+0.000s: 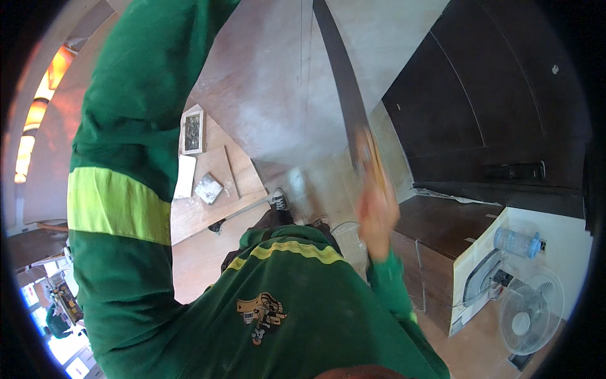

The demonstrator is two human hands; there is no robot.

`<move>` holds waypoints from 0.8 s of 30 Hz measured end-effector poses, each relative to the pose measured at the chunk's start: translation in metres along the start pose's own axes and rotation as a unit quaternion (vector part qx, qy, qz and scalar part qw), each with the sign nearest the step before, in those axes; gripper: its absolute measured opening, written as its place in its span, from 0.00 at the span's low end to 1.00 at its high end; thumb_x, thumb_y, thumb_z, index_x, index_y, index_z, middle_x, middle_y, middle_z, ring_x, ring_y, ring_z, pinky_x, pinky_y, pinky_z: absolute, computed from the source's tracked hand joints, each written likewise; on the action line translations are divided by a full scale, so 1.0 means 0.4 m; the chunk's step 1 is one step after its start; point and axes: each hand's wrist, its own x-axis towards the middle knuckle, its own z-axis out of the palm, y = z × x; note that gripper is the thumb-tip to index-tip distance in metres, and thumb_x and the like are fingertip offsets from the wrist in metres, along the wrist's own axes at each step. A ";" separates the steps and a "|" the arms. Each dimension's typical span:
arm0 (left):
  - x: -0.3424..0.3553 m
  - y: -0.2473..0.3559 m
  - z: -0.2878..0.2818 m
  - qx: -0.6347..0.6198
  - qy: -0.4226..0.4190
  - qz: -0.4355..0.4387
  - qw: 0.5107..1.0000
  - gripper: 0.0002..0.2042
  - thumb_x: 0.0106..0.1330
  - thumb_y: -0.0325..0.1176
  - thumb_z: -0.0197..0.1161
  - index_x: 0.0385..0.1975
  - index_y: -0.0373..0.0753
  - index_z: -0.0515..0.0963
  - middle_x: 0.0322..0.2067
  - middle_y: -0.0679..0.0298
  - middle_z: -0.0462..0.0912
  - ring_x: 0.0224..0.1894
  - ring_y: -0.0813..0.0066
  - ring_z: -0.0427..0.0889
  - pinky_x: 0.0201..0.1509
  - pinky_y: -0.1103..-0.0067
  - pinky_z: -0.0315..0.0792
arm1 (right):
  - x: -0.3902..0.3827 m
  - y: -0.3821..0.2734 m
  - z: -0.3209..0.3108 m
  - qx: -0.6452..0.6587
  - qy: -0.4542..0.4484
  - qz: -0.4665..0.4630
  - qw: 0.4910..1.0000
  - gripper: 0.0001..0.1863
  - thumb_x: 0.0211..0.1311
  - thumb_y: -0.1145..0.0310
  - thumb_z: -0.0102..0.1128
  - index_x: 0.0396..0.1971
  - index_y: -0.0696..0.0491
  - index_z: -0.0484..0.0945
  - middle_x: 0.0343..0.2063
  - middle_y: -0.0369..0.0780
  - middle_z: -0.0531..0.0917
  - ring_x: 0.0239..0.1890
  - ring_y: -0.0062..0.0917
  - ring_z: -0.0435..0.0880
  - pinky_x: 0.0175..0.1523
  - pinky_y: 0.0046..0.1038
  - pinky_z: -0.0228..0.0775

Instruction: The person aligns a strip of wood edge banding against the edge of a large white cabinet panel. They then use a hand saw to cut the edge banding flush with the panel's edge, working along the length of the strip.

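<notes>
My left arm, in a green sleeve with a yellow band, is raised and runs out past the top edge, so the left hand is hidden. My right hand [377, 215] is smeared by motion at right of centre. Its fingers seem closed round a slim yellowish-brown thing [372, 155] too blurred to name. Just above, a long dark strip [341, 69] runs up a pale, dusty-looking surface [265, 82]; whether hand or thing touches it I cannot tell.
At left, a wooden board [233, 183] bears a framed tray [192, 132], a white sheet [185, 175] and a whitish block [208, 188]. Dark cabinet panels [480, 82] stand at right. A fan [531, 309] and a clear bottle [516, 243] are lower right. My shoe [279, 199] shows below.
</notes>
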 end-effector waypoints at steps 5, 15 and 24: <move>0.010 -0.009 -0.032 -0.004 -0.078 -0.007 0.997 0.23 0.70 0.43 0.56 0.12 0.43 0.82 0.17 0.57 0.84 0.21 0.60 0.82 0.57 0.63 0.71 | 0.376 0.044 0.199 0.079 0.023 -0.121 0.989 0.25 0.83 0.56 0.49 0.64 0.61 0.74 0.44 0.53 0.85 0.45 0.38 0.86 0.53 0.35 0.76; -0.011 0.176 -0.006 -0.205 -0.210 -0.051 0.955 0.35 0.75 0.68 0.47 0.33 0.37 0.83 0.25 0.48 0.86 0.29 0.46 0.86 0.35 0.54 0.76 | 0.386 -0.162 0.087 0.029 -0.005 -0.124 0.992 0.28 0.80 0.50 0.49 0.62 0.60 0.73 0.49 0.59 0.85 0.56 0.60 0.82 0.58 0.50 0.73; 0.006 0.163 0.074 -0.117 -0.247 -0.010 0.962 0.41 0.68 0.77 0.49 0.39 0.37 0.84 0.30 0.48 0.88 0.37 0.46 0.89 0.40 0.55 0.80 | 0.319 -0.067 0.090 0.048 -0.007 -0.127 0.991 0.25 0.78 0.55 0.54 0.66 0.55 0.70 0.44 0.59 0.85 0.49 0.61 0.83 0.51 0.52 0.75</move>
